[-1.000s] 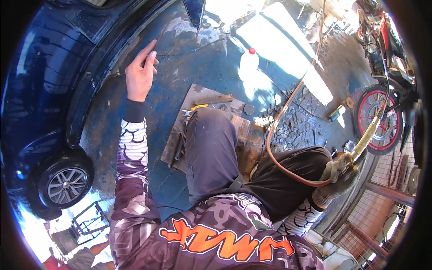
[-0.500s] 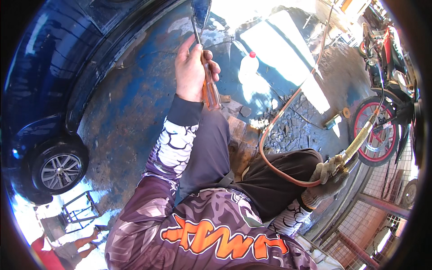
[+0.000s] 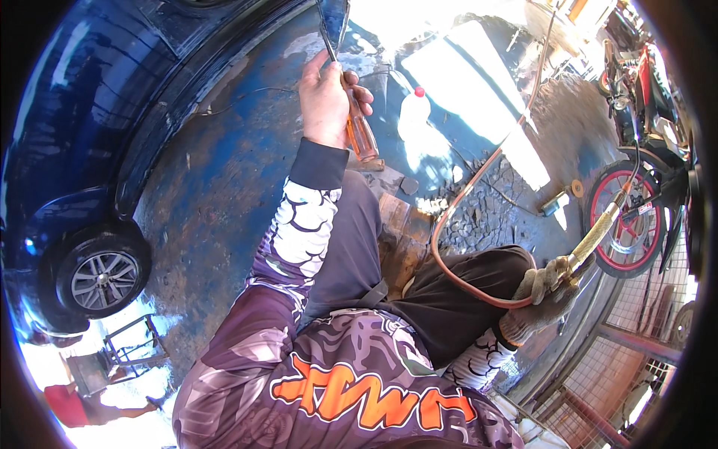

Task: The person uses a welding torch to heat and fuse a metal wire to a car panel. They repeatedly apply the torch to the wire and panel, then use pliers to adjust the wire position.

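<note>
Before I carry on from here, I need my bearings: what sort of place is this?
Probably a vehicle repair workshop: a glossy dark-blue car at left, a black-and-red motorcycle at right, and a long-shafted tool with a translucent orange handle in the left hand.

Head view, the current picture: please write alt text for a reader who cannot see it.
A person's bare left hand holds a screwdriver-like tool with a transparent orange handle; the grey-gloved right hand grips a yellowish cylindrical tool, and a reddish-brown hose reaches that hand. A blue car stands at left, a red-wheeled motorcycle at right.
</note>
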The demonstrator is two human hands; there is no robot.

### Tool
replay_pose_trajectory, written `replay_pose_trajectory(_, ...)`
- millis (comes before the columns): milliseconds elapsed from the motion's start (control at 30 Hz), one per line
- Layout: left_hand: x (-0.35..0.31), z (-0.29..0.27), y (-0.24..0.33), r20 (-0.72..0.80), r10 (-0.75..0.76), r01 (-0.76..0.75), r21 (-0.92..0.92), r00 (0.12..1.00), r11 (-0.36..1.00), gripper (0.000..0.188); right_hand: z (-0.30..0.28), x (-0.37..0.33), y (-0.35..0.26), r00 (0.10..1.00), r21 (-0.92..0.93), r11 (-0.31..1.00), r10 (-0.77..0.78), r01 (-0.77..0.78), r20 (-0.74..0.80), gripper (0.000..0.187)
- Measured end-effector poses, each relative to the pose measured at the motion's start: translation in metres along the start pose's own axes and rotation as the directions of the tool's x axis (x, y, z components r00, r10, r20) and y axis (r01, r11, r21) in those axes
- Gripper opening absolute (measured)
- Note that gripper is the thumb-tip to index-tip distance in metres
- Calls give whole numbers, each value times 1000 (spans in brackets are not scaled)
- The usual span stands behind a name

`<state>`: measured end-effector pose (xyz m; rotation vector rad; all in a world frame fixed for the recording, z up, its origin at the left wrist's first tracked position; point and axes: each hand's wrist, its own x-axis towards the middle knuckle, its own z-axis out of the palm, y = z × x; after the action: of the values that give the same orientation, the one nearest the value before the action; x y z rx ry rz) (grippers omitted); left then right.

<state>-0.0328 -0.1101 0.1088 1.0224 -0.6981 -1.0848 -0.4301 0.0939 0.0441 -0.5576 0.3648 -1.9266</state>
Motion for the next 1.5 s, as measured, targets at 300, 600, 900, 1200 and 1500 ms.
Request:
replay_pose_trajectory(300, -1, 9, -4, -39, -15, 13, -47, 999, 999, 46, -2, 3, 0, 998, 0, 1000, 6, -6, 57, 64)
replay_pose_trajectory(600, 9, -6, 12, -12, -48, 47, -11, 999, 999, 42, -18, 0, -3, 999, -16, 1000, -6, 7, 46, 65)
replay_pose_trajectory(900, 77, -114, 121, 412, -393, 90, 587, 822, 804, 46, -20, 0, -4, 996, -24, 1000, 12, -10, 84, 65)
replay_pose_trajectory(1200, 163, -108, 142, 593, -205, -592, 802, 778, 73, 35, 5, 4, 5, 996, -64, 997, 41, -36, 77, 57)
replay_pose_trajectory(1500, 210, -110, 94, 644, -177, -603, 762, 745, 236, 30, -6, 4, -1, 999, -51, 998, 43, -44, -14, 58)
